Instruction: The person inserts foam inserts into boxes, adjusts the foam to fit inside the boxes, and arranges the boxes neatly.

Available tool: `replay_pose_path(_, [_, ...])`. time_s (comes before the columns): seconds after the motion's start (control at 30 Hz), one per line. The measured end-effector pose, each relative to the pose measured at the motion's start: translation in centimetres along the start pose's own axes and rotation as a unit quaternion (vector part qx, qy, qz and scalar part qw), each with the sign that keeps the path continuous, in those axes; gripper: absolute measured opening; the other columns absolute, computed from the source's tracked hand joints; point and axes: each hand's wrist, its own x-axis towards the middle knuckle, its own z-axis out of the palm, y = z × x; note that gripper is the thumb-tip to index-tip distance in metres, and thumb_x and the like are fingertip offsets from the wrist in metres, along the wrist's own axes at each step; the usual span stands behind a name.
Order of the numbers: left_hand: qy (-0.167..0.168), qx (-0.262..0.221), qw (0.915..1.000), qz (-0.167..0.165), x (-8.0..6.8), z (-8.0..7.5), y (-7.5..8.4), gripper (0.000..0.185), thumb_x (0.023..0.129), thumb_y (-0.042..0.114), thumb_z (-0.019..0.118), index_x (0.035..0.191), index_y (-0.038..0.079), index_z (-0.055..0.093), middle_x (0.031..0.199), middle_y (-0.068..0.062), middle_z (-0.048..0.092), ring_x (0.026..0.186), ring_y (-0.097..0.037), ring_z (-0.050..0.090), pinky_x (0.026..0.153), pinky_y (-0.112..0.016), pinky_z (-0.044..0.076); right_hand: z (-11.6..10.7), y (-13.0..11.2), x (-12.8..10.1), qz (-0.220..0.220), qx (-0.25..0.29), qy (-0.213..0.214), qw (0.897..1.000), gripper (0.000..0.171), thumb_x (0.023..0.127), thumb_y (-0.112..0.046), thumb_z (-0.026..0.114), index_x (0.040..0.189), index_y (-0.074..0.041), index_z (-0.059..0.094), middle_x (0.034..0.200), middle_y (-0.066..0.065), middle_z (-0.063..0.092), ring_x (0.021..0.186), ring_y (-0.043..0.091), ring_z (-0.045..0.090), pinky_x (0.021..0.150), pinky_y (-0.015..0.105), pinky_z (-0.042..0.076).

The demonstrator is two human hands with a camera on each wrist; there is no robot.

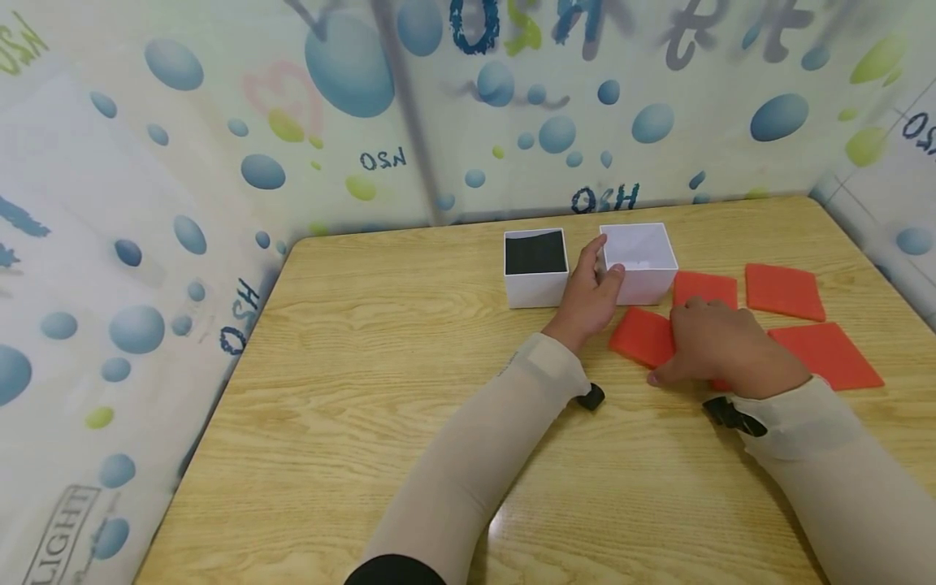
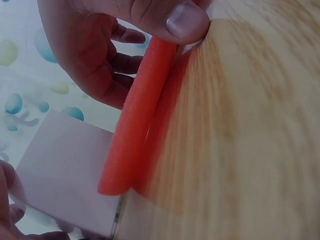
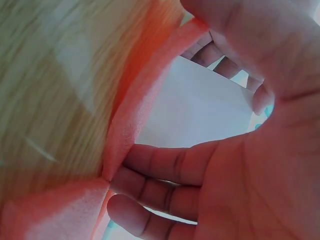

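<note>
My left hand (image 1: 587, 296) holds the near left corner of an open white box (image 1: 649, 285), thumb at the front and fingers along the left side. My right hand (image 1: 720, 341) grips a red foam sheet (image 1: 643, 337) lying just in front of this box. In the right wrist view the sheet (image 3: 135, 105) spans from thumb to fingertips and bows. Tilted off the wooden table, the sheet (image 2: 142, 115) shows its edge in the left wrist view. Another red piece (image 1: 720, 384) is mostly hidden beneath the right hand.
A second white box (image 1: 537, 290) with a black insert (image 1: 536, 253) stands left of my left hand. Red foam squares lie behind (image 1: 705, 286) and right of my right hand, one farther back (image 1: 786, 291) and one nearer (image 1: 826, 356). Patterned curtains (image 1: 504, 122) border the table (image 1: 351, 390).
</note>
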Motion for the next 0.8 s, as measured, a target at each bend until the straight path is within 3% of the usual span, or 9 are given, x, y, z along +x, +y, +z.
replay_pose_path(0.2, [0.006,0.007,1.0000,-0.003,-0.1,0.1,0.2,0.054,0.111,0.041,0.047,0.162,0.046,0.029,0.169,0.003,0.037,0.150,-0.022,0.043,0.122,-0.048,0.039,-0.3,0.1,-0.2,0.002,0.019,-0.006,1.000,0.107,0.062,-0.068,0.092,0.121,0.014,0.058,0.104,0.022,0.061,0.091,0.039,0.059,0.078,0.063,0.053])
replay_pose_path(0.47, [0.009,0.008,0.9999,0.000,0.0,0.1,0.0,0.054,0.112,0.039,0.047,0.162,0.044,0.029,0.168,0.001,0.039,0.146,-0.022,0.048,0.122,-0.046,0.040,-1.2,1.2,-0.6,-0.015,0.095,-0.009,0.995,0.095,0.064,-0.060,0.095,0.117,0.008,0.054,0.099,0.015,0.062,0.087,0.031,0.058,0.067,0.042,0.052])
replay_pose_path(0.63, [0.014,0.007,0.9999,0.005,0.1,0.2,-0.2,0.054,0.112,0.038,0.048,0.162,0.044,0.030,0.167,-0.001,0.040,0.146,-0.022,0.048,0.122,-0.046,0.040,-1.7,2.4,-0.8,-0.024,0.145,-0.013,0.989,0.105,0.067,-0.057,0.095,0.133,0.008,0.046,0.114,0.021,0.064,0.097,0.034,0.060,0.077,0.047,0.055])
replay_pose_path(0.8, [0.013,0.003,0.9999,0.000,0.1,0.3,-0.1,0.054,0.112,0.039,0.048,0.162,0.046,0.029,0.168,-0.001,0.039,0.148,-0.023,0.047,0.121,-0.047,0.040,-2.0,3.6,-1.0,-0.031,0.194,-0.022,0.980,0.108,0.071,-0.056,0.094,0.142,0.003,0.038,0.135,0.030,0.055,0.114,0.044,0.058,0.086,0.054,0.056])
